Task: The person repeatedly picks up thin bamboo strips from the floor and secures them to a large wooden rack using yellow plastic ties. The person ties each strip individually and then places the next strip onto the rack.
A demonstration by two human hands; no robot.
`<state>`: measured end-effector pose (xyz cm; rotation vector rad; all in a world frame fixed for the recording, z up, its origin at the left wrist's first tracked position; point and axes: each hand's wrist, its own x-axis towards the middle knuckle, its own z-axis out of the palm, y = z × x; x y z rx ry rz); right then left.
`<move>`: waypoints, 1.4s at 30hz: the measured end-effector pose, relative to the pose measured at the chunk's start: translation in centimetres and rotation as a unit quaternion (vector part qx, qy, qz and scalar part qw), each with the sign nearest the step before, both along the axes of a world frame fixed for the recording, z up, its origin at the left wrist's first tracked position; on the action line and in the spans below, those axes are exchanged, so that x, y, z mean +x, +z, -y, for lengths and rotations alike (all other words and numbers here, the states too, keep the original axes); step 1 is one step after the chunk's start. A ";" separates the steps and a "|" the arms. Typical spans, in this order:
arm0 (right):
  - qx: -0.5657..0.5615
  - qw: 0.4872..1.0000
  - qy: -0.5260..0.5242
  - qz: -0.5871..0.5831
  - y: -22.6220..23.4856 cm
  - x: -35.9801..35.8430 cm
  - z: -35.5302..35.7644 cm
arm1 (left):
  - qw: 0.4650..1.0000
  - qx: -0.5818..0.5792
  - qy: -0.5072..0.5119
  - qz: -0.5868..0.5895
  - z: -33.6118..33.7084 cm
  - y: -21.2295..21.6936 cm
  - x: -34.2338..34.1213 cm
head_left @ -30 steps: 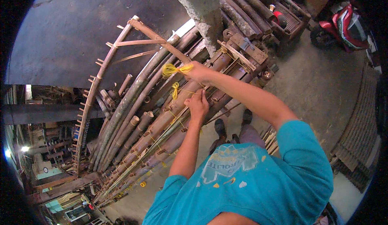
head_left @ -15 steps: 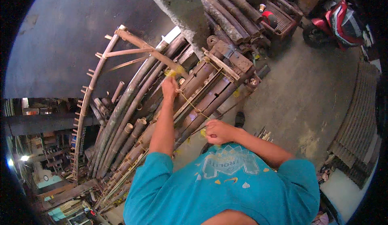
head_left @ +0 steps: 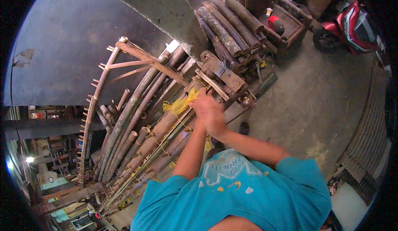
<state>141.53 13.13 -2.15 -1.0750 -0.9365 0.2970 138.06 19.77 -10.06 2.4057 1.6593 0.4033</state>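
Observation:
Both hands meet over the upper end of a long bamboo frame [head_left: 170, 121], whose poles are bound at intervals with thin yellow twine. My left hand [head_left: 200, 101] is closed, with a loose bundle of yellow twine [head_left: 180, 103] bunched against its fingers. Coming in from the right, my right hand [head_left: 214, 121] overlaps it and is smeared by motion, so its fingers do not show clearly. Just beyond the hands, a short wooden crosspiece [head_left: 212, 85] lies across the frame's end, beside a brown wooden block [head_left: 226, 74] with something bluish tied on it.
Long bamboo poles [head_left: 124, 123] lean along the left, next to a curved pegged rail [head_left: 94, 102]. Cut bamboo lengths [head_left: 228, 27] are stacked beyond a concrete post [head_left: 153, 15]. A red motorbike [head_left: 346, 27] stands far right, with corrugated sheets [head_left: 365, 123] below it.
My right hand has moved up and left to meet my left hand. My left hand has shifted right and slightly down with the twine bundle. The strand stretched between them no longer shows.

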 end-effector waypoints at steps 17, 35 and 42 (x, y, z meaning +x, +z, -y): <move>-0.234 0.756 0.413 0.451 -7.2 12.0 5.0 | 0.993 -0.029 -0.016 0.112 0.4 2.3 0.8; -0.318 0.731 0.254 -0.548 -13.0 -8.3 13.0 | 0.990 -0.068 -0.062 0.108 -10.4 6.9 -20.1; -0.176 0.646 0.283 -0.687 -8.9 -28.1 9.5 | 0.980 -0.165 -0.081 -0.075 2.0 4.1 -38.8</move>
